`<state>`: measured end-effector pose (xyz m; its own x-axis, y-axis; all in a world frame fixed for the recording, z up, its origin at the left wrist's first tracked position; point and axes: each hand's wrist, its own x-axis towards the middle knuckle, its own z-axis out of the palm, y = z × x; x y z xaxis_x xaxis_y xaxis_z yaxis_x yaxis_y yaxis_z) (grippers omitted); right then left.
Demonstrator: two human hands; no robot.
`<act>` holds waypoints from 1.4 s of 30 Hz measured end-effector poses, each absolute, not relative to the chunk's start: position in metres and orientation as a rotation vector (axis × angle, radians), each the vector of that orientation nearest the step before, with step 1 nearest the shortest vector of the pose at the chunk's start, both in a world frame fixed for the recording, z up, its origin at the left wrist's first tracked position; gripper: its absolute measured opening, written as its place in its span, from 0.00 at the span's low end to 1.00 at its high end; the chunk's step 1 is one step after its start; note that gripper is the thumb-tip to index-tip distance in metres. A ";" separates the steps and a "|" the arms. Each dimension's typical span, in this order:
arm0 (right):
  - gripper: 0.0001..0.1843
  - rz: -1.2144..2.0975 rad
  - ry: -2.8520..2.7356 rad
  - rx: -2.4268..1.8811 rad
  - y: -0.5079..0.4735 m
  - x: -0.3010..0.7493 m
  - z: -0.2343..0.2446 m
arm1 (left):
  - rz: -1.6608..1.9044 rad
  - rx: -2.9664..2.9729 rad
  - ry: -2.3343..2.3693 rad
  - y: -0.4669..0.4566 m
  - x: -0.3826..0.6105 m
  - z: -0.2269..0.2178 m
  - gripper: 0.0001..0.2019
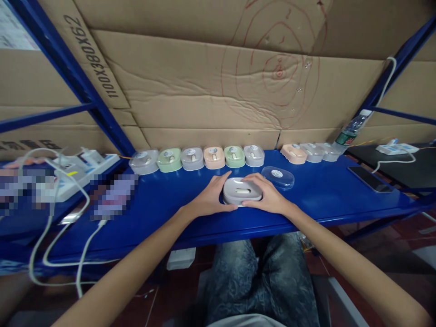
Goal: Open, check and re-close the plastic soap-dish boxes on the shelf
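Note:
A grey, rounded plastic box (234,198) with a pale slot in its top sits on the blue table near the front edge. From its left side my left hand (211,196) grips it, thumb along the near side and fingers toward the far side. My right hand (269,194) curls round the box's right end, thumb on the near side and fingers over the top edge. Just behind my right hand lies a clear plastic lid (278,178) with a round white label, apart from the box. The far fingertips are partly hidden.
Lidded boxes in grey, green (169,160) and peach (214,157) line the back, with a smaller group (293,154) to the right. A bottle (348,132) leans at the back right near a phone (369,179). Cables and a power strip (81,175) lie left.

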<state>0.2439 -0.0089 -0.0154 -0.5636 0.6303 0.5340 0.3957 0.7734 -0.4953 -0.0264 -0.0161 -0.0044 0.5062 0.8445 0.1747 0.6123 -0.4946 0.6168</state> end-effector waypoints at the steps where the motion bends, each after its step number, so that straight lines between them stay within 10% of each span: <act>1: 0.37 0.410 -2.253 -0.762 -0.009 0.244 -0.016 | 0.643 2.269 1.189 -0.016 -0.026 -0.004 0.59; 42: 0.37 -0.034 -2.342 -1.348 0.024 0.354 -0.020 | 0.609 2.267 1.189 -0.016 -0.028 0.000 0.59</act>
<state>0.3543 0.0237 -0.0200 -0.4313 0.8183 0.3800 0.8290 0.5256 -0.1911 -0.0278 -0.0156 -0.0004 0.5174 0.8420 0.1528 0.6159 -0.4904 0.6166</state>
